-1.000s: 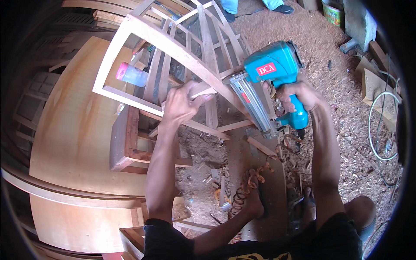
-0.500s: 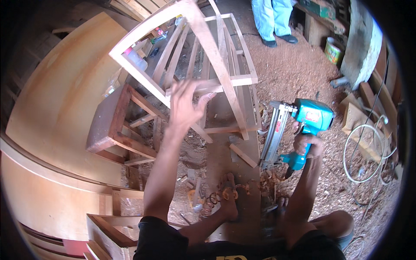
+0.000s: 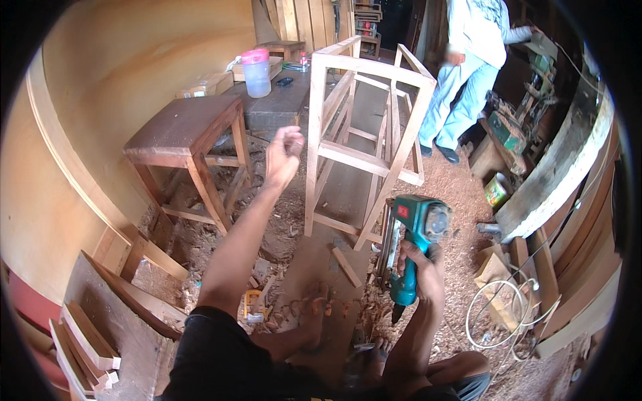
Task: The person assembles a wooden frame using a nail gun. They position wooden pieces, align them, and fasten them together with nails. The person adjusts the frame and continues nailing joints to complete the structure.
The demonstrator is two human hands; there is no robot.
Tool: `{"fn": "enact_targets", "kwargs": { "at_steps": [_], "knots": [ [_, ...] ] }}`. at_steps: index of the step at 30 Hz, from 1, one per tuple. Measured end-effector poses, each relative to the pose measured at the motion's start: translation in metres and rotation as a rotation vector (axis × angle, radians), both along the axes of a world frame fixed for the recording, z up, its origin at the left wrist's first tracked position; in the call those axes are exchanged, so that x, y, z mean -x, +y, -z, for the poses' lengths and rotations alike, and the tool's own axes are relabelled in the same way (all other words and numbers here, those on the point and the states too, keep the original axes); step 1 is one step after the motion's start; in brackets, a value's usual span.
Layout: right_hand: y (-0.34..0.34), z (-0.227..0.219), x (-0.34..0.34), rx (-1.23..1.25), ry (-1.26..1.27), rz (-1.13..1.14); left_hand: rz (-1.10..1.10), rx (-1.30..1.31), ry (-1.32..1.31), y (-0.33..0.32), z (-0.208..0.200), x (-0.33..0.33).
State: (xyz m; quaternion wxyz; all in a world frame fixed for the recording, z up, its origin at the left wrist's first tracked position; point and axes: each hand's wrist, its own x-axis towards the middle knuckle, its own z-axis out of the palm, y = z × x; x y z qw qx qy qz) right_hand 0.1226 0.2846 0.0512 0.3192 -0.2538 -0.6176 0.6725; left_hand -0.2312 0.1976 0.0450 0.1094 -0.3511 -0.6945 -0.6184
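Observation:
My right hand point(image 3: 421, 267) is wrapped round the handle of a teal pneumatic nail gun point(image 3: 413, 234), held upright with its silver magazine on the left side. My left hand point(image 3: 284, 159) is raised, its fingers loosely curled and apart, and nothing shows in it. Just right of that hand, without contact, stands a bare wooden frame point(image 3: 370, 67) of pale slats with slanted legs and a crossbar. A loose wooden strip point(image 3: 346, 266) lies on the board below the frame.
A brown wooden stool point(image 3: 184, 127) stands left, near a pink-lidded plastic jug point(image 3: 256, 73). Another person point(image 3: 461, 80) stands beyond the frame. A coiled pale hose point(image 3: 498, 314) and planks point(image 3: 575, 227) lie right. Wood shavings point(image 3: 461, 200) cover the floor; cut pieces point(image 3: 87, 341) sit lower left.
My left hand has come away from the wooden frame, fingers curling. The frame now stands upright rather than tipped. The nail gun has shifted left in view, and the view has tilted up.

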Motion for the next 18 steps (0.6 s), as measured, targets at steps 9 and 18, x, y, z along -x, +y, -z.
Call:
{"fn": "enact_targets", "kwargs": {
  "at_steps": [9, 18],
  "knots": [
    [0.024, 0.014, -0.022, -0.041, 0.021, 0.263, 0.280, 0.096, -0.233, 0.028, 0.028, 0.021],
    [0.033, 0.018, -0.027, 0.008, 0.020, 0.290, 0.285, -0.004, -0.294, 0.038, 0.039, 0.014]
  ]
}}
